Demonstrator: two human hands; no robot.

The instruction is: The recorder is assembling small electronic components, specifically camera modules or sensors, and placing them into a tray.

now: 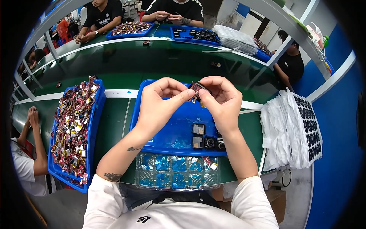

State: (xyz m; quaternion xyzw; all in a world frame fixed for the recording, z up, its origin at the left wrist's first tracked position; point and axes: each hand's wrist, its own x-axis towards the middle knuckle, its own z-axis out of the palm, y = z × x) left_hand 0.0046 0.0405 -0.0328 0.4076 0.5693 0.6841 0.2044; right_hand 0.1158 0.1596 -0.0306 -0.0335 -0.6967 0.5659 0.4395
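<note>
Above the far part of a blue tray (164, 131), both my hands hold one small black square case (199, 86) with a reddish circuit board in it. My left hand (162, 100) pinches its left side, and the thumb and fingers of my right hand (223, 100) press its right side. A small gold-coloured ribbon connector hangs beneath it. Lower in the tray lie two black square housings (198, 129) with grey middles, and round black lens-like parts (209, 142) beside them. Small blue film scraps (181, 144) are scattered on the tray floor.
Nearest me is a clear compartment tray (177, 187) with blue film pieces. A blue bin (100, 108) heaped with small wired boards stands left; stacked white trays (274, 129) stand right. Beyond runs a green conveyor belt (160, 57). A metal frame (309, 78) crosses overhead. Other people sit around.
</note>
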